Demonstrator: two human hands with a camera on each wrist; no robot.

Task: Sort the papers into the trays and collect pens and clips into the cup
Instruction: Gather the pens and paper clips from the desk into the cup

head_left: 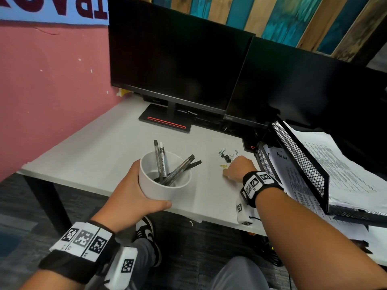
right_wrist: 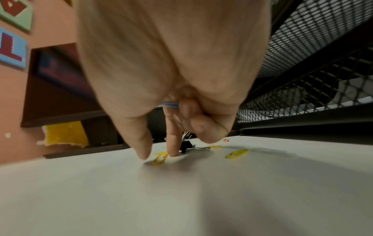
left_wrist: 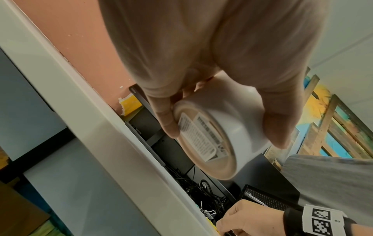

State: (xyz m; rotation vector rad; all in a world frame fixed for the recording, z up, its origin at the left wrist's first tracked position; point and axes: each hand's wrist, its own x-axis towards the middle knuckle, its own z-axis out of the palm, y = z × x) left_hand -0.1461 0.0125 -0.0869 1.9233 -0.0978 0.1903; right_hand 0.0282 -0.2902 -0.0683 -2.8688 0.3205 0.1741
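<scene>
My left hand [head_left: 138, 195] grips a white cup [head_left: 165, 191] just above the desk's front edge; its labelled base [left_wrist: 201, 143] shows in the left wrist view. Several dark pens [head_left: 162, 162] stand in it. My right hand [right_wrist: 158, 153] is down on the desk with thumb and forefinger pinching a yellow paper clip [right_wrist: 160, 158]. Its curled fingers keep a blue clip [right_wrist: 170, 104] against the palm. A second yellow clip [right_wrist: 236, 154] and a black binder clip [right_wrist: 186, 146] lie just beyond. More loose clips [head_left: 224, 153] sit past the hand.
Stacked black mesh trays [head_left: 299, 155] with papers [head_left: 339, 164] stand right of my right hand; a "Task List" sheet [head_left: 282, 162] lies in the lower one. Two dark monitors [head_left: 178, 59] fill the back of the grey desk [head_left: 100, 143]. A pink wall bounds the left.
</scene>
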